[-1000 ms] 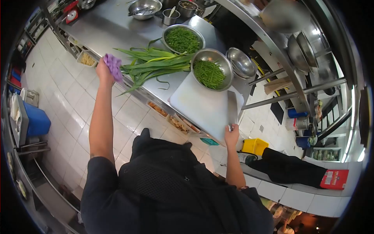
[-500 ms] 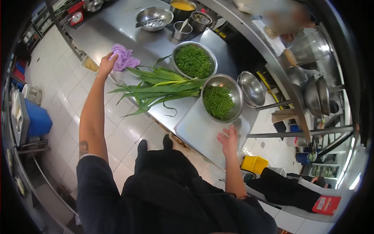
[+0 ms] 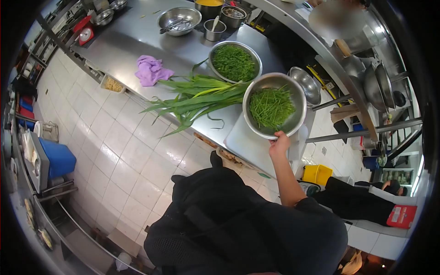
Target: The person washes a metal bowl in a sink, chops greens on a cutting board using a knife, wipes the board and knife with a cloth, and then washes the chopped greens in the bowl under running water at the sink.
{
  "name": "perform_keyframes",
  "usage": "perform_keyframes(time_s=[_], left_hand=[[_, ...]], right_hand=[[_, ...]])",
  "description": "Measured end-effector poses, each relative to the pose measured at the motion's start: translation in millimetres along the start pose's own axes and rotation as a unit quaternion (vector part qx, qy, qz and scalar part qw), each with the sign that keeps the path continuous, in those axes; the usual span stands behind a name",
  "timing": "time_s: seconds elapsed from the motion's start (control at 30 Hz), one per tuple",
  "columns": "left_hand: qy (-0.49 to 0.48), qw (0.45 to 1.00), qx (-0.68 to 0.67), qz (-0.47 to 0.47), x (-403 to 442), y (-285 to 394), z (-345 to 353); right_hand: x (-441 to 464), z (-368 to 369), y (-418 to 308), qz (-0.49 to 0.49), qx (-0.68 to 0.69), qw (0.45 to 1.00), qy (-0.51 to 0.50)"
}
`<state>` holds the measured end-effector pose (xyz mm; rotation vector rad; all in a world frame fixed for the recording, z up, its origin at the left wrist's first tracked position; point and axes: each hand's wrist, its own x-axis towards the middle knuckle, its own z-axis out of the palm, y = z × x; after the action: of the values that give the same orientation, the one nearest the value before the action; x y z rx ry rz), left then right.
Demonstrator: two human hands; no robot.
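Right hand (image 3: pixel 279 145) pinched the near rim of the steel bowl (image 3: pixel 292 123), above the white board (image 3: pixel 247 142); my left was out of view. I judged the bowl light but slick, its greens (image 3: pixel 270 107) loose, best held by that rim. Steel counter (image 3: pixel 119 55), glossy floor tiles (image 3: pixel 110 137) below.

On the table (image 3: pixel 114 52), the leaves (image 3: pixel 201 98) lie between the cloth (image 3: pixel 152 71) and the nearer filled bowl (image 3: pixel 299 110).

The person's left hand is out of view; a co-worker's head (image 3: pixel 337 19) (upper right) is blurred.
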<state>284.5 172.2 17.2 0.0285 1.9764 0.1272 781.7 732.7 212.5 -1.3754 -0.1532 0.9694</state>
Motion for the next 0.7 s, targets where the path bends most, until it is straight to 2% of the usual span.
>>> perform_keyframes(time_s=[0.13,0.2,0.27,0.33,0.4,0.47,0.5,0.53,0.6,0.63,0.7], left_hand=[[-0.013,0.996,-0.083,0.013,15,-22,-1],[0.007,0.989,-0.147,0.028,40,-17,-11],[0.041,0.974,-0.218,0.05,73,-3,-31],[0.078,0.949,-0.292,0.093,105,38,-62],[0.103,0.914,-0.358,0.161,112,119,-110],[0.121,0.871,-0.39,0.274,56,213,-176],[0.138,0.853,-0.367,0.344,54,242,-201],[0.114,0.844,-0.349,0.391,27,265,-230],[0.039,0.813,-0.388,0.432,-22,283,-275],[0.044,0.813,-0.402,0.42,-35,276,-286],[-0.03,0.747,-0.471,0.468,-42,251,-329]], right_hand=[[-90,77,5,-0.042,-0.032,0.997,-0.048],[-122,122,29,0.006,-0.016,0.988,-0.155],[-164,163,61,0.022,-0.056,0.974,-0.218],[-235,203,84,0.041,-0.023,0.966,-0.253],[-282,229,105,0.055,-0.06,0.952,-0.294],[-319,252,129,0.053,-0.131,0.922,-0.359],[-346,264,140,0.034,-0.159,0.911,-0.379],[-365,277,158,0.037,-0.167,0.904,-0.392],[-396,296,195,-0.021,-0.204,0.848,-0.489],[-425,307,206,-0.008,-0.211,0.833,-0.512],[-479,333,243,-0.019,-0.26,0.766,-0.588]])
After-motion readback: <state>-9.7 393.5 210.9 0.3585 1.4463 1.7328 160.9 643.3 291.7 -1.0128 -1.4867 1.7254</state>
